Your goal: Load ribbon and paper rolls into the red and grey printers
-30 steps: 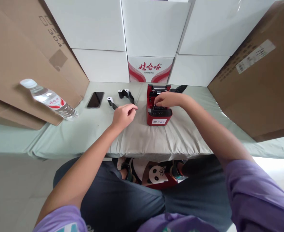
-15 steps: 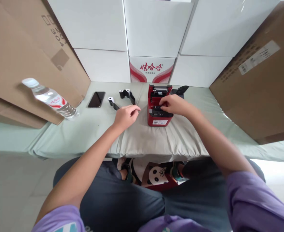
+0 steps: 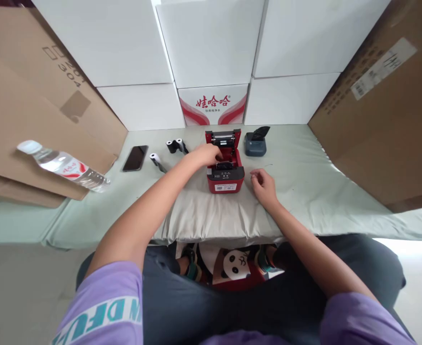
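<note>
Head view: near the centre of the frame stands a small red plastic label printer with its lid open (image 3: 225, 165), on the pale green cloth-covered tabletop (image 3: 304, 182). The left hand (image 3: 207, 154) now reaches into the open compartment of the printer. Its fingers are curled down inside the cavity, but I cannot tell if they hold anything there. The right hand (image 3: 263, 184) lies on the cloth just to the right of the printer, a little apart from it, with the fingers loosely bent and holding nothing.

This is a swap compared with half a second ago. Then the right hand was on top of the printer and the left hand rested on the cloth at its left side. So the work inside the compartment has passed from the right hand to the left one.

Behind the printer, to the right, sits a small grey-blue printer with a raised black flap (image 3: 256, 143). To the left are two black rolls (image 3: 175, 145), a white paper roll (image 3: 155, 159) and a black smartphone lying flat (image 3: 135, 158). At the far left a clear plastic water bottle (image 3: 65, 165) leans on a brown cardboard box (image 3: 24, 120).
</note>
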A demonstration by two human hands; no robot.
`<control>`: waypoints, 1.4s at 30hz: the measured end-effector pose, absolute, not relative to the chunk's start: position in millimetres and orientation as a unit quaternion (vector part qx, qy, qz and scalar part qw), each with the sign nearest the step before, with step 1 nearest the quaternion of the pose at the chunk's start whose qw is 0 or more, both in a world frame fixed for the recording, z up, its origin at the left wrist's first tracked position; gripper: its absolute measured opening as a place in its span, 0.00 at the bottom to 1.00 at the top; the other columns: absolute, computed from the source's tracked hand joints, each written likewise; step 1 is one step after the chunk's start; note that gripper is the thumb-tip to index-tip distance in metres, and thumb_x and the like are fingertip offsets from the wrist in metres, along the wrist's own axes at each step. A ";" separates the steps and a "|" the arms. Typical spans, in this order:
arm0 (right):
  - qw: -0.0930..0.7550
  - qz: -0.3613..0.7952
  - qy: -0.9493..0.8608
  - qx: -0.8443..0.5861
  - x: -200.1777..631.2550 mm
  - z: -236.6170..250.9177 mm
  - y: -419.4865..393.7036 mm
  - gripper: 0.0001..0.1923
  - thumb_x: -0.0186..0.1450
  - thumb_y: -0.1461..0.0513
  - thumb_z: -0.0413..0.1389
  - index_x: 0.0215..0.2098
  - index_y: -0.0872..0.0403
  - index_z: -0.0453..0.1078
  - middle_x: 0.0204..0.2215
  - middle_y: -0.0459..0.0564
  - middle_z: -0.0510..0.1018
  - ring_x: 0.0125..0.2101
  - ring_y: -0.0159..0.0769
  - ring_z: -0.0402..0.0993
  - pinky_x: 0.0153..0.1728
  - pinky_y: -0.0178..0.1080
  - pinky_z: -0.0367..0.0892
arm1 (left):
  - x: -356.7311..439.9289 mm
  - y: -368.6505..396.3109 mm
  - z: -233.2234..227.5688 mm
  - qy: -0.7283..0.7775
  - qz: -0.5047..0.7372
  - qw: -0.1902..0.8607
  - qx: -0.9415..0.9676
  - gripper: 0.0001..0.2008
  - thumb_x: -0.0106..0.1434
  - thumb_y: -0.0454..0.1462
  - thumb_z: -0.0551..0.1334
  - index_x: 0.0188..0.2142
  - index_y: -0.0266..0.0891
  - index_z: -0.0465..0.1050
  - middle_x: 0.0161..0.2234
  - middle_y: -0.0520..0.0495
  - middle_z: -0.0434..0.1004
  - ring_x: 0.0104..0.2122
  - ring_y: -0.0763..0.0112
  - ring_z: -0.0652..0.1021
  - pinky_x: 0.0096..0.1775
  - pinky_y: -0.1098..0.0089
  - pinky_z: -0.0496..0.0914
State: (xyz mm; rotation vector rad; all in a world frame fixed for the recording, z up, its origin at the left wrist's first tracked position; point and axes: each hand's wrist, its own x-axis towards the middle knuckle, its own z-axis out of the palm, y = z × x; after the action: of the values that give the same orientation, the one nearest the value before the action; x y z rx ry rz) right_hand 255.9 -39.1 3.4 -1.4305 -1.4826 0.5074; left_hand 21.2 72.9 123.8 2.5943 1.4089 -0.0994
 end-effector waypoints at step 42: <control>0.497 0.266 -0.604 -0.564 259.6 -5.6 -31.7 0.09 0.61 0.58 0.54 0.38 0.51 0.72 0.30 0.48 0.79 0.28 0.38 0.70 0.33 0.41 0.65 | 2.7 65.5 115.3 0.466 0.103 0.188 0.858 0.25 0.57 0.36 0.69 0.55 0.40 0.83 0.42 0.46 0.87 0.40 0.60 0.83 0.46 0.66 0.74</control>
State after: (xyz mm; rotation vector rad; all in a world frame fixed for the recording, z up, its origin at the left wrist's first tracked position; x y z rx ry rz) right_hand 259.6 -31.7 -5.6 -1.3658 -1.4622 0.6442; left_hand 2.7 65.5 115.3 2.4147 1.3111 0.2908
